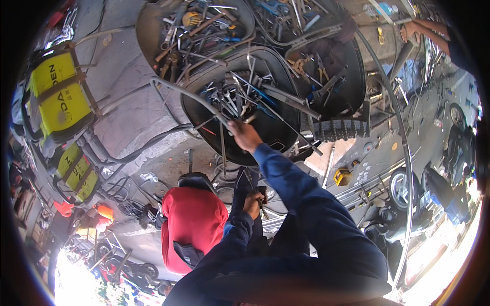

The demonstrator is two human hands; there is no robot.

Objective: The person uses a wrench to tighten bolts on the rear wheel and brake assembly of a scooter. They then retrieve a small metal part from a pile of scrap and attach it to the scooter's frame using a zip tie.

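My right hand (244, 136) reaches forward over a round black tub (204, 145). Its fingers are closed around the bent grey metal tube (191, 97) that crosses the tub's near-left side. Inside the tub lies a heap of wrenches (232, 99) and other hand tools, with long metal bars (291, 97) across its right side. Close to my body, my left hand (252, 204) is closed on a slim dark metal tool (249, 177). The tool's exact kind cannot be made out.
More tubs (145, 30) of tools stand beyond. A person in a red top (194, 224) bends at my left; another person's hand (407, 31) shows far right. Yellow-covered machines (64, 94) stand left. Metal rods (377, 186), a yellow block (342, 177) and a motorcycle wheel (400, 188) are right.
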